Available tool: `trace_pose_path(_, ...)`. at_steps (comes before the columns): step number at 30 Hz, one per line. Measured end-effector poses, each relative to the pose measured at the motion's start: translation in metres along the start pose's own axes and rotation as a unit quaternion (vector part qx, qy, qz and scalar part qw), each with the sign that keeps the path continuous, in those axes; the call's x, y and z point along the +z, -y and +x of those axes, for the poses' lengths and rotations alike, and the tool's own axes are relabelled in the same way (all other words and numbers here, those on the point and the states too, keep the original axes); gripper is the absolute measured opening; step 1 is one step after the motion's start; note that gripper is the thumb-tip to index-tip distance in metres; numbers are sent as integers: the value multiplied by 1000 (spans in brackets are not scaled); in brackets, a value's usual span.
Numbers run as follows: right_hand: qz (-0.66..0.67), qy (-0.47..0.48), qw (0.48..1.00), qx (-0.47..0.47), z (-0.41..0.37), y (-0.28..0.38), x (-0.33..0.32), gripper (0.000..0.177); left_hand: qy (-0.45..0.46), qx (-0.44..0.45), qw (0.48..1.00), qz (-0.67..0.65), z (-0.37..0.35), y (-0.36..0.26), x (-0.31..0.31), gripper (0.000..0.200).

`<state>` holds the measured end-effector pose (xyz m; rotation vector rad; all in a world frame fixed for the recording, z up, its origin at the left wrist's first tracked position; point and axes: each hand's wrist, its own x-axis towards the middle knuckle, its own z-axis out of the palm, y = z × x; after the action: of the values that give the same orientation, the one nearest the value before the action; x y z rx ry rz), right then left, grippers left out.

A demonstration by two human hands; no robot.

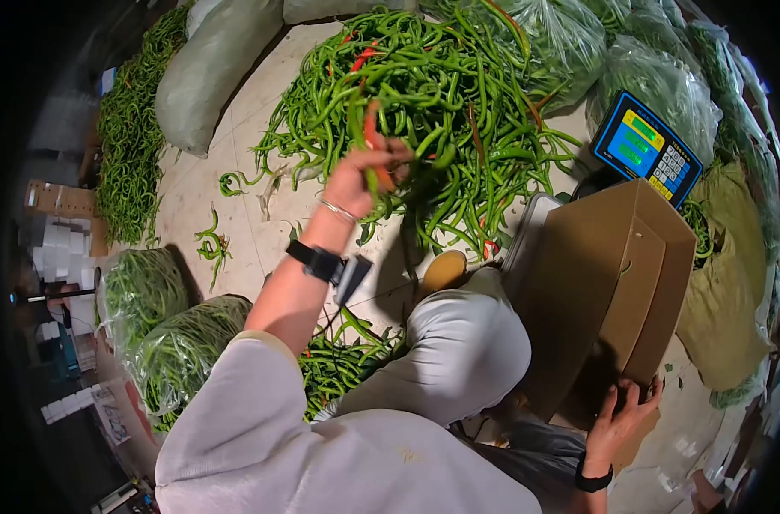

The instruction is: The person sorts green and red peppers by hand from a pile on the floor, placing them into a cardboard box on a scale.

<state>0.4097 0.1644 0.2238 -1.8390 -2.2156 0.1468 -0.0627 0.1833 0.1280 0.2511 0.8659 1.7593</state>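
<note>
Over the big heap of green chili peppers (484, 111), my left hand (369, 176) is closed around a few peppers, red and green, somewhat blurred. A bracelet and a strapped device sit on that arm. An open cardboard box (578, 283) leans tilted beside my knee, its inside in shadow. My right hand (621, 424) grips the box's lower edge with curled fingers, a black band at the wrist.
A scale display (647, 146) stands behind the box. Pepper-filled plastic bags (189, 343) lie at left, a stuffed sack (214, 73) at upper left, more bags (561, 38) at upper right. A smaller pepper pile (347, 360) is near my leg; loose peppers (212, 244) lie on the floor.
</note>
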Motion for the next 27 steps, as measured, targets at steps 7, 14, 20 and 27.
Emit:
trace_pose_path(7, -20, 6, 1000, -1, 4, 3, -1, 21, -243, 9, 934, 260, 116, 148, 21, 20)
trace_pose_path(14, 62, 17, 998, 25, 10, 1, 3, 20, -420, -38, 793, 439, 200, 187, 30, 31)
trace_pose_path(20, -115, 60, 987, -99, 14, -10, -9, 62, -209, 123, 870, 430, 153, 177, 37, 23)
trace_pose_path(27, -6, -13, 1000, -9, 2, 1, -4, 18, 76, 46, 947, 309, -19, 94, 8, 24)
